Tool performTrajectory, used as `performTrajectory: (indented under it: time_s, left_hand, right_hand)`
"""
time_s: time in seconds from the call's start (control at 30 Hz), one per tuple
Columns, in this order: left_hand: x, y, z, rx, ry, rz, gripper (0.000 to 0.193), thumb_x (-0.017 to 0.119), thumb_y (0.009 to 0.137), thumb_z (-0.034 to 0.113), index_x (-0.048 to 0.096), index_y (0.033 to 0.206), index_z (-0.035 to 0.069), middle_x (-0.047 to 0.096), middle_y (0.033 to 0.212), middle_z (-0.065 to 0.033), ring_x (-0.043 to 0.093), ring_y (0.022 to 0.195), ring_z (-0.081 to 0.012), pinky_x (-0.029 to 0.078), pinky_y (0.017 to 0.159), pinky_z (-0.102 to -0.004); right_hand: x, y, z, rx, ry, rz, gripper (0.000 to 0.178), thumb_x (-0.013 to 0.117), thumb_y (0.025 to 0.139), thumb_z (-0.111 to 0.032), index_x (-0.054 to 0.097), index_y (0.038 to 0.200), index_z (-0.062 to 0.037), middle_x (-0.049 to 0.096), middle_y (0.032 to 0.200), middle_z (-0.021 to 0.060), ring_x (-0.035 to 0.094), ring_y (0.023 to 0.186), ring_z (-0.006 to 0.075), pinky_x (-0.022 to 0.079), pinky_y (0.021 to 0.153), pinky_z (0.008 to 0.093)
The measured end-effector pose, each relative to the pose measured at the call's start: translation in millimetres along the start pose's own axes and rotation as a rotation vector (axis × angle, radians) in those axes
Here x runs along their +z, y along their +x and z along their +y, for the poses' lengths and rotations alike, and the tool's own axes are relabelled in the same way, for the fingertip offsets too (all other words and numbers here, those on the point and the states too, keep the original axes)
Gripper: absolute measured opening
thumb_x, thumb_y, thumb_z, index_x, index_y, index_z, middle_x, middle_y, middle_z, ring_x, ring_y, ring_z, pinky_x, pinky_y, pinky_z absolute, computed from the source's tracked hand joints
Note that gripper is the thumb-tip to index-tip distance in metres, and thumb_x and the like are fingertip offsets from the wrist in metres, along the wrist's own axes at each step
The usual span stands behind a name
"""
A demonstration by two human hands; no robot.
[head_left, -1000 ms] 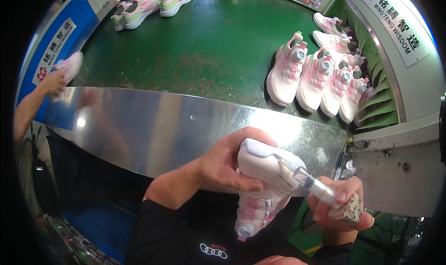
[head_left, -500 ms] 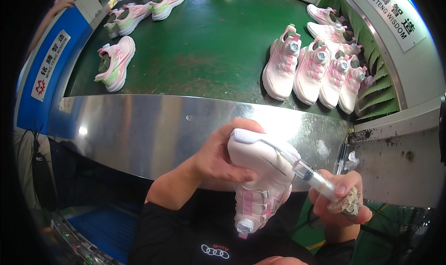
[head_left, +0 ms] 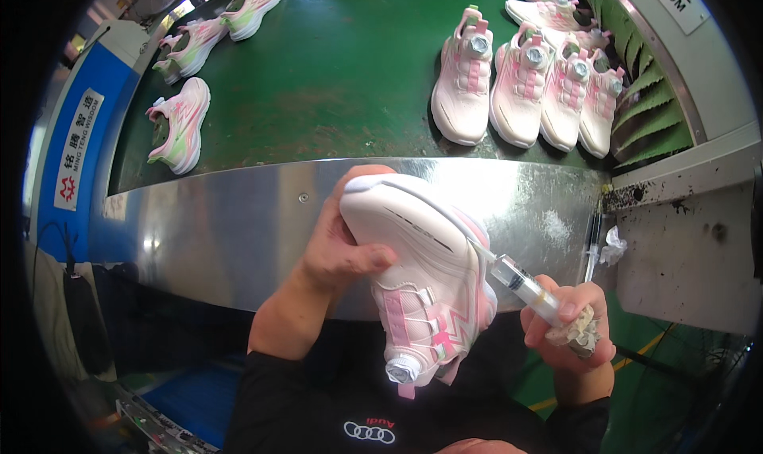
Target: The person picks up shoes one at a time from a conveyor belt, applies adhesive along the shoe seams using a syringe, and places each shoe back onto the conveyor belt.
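Note:
My left hand (head_left: 330,247) is closed around the toe end of a white and pink sneaker (head_left: 421,243), thumb on its upper. The shoe is held in the air, toe up and away from me, with its heel and dial lace closure toward my body. In my closed right hand (head_left: 592,299) is a clear syringe (head_left: 524,285), slanting up to the left. Its thin tip reaches the seam between the sole and the upper at the shoe's right side. Crumpled whitish material (head_left: 582,332) covers the syringe's rear end. Exact tip contact is hard to make out.
Ahead lies a green conveyor belt (head_left: 334,80) with a steel edge plate (head_left: 230,231). Matching sneakers (head_left: 461,96) stand at its right before green curtain strips (head_left: 656,108); several more sneakers (head_left: 183,124) lie left. Crumpled clear plastic (head_left: 613,246) sits at the plate's right end.
The sneaker has shifted up and left in my left hand and rolled, so more of its side shows. The syringe tip has moved slightly up and left. My view has shifted too.

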State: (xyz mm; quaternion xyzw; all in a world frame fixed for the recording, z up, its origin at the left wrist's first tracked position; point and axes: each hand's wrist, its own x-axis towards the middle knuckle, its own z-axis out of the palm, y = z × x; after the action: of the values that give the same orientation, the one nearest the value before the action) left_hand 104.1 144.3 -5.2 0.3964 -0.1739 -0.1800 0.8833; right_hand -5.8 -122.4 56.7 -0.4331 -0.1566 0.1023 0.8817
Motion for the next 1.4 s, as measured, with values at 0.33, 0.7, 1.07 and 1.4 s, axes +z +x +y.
performTrajectory:
  time_s: [0.33, 0.7, 1.07, 1.4]
  left_hand:
    - [-6, 11, -4, -0.123, -0.073, 0.086, 0.067, 0.078, 0.066, 0.018, 0.048, 0.123, -0.003, 0.06, 0.114, -0.0149, 0.06, 0.103, -0.0242, 0.047, 0.091, -0.0356]
    - [-2, 13, -5, -0.124, -0.131, 0.206, 0.061, 0.071, 0.072, 0.021, 0.048, 0.122, -0.004, 0.061, 0.109, -0.017, 0.063, 0.098, -0.0265, 0.052, 0.087, -0.037]
    - [-24, 19, -11, -0.187, -0.236, 0.099, 0.055, 0.061, 0.084, 0.026, 0.044, 0.124, -0.008, 0.057, 0.117, -0.0223, 0.061, 0.103, -0.03, 0.051, 0.089, -0.0407]
    - [-30, 24, -16, -0.287, -0.338, 0.182, 0.051, 0.058, 0.086, 0.028, 0.047, 0.122, -0.007, 0.059, 0.113, -0.0221, 0.06, 0.103, -0.0299, 0.051, 0.089, -0.0419]
  right_hand:
    - [-13, -19, 16, 0.043, -0.027, 0.051, 0.059, 0.075, 0.074, -0.045, 0.057, 0.11, -0.0016, 0.055, 0.091, 0.0123, 0.059, 0.082, 0.0232, 0.049, 0.074, 0.0323]
    - [-15, -40, 23, 0.109, -0.092, 0.1, 0.06, 0.077, 0.073, -0.042, 0.058, 0.111, 0.0006, 0.06, 0.089, 0.0134, 0.055, 0.081, 0.0193, 0.044, 0.072, 0.0277]
    - [-18, -73, 28, 0.05, -0.224, 0.059, 0.058, 0.077, 0.071, -0.044, 0.062, 0.106, -0.0003, 0.069, 0.087, 0.0106, 0.051, 0.068, 0.0152, 0.031, 0.064, 0.0281]
    - [-28, -94, 38, -0.017, -0.285, 0.036, 0.057, 0.075, 0.073, -0.043, 0.062, 0.107, -0.0005, 0.068, 0.087, 0.0101, 0.057, 0.07, 0.0162, 0.032, 0.062, 0.0292]
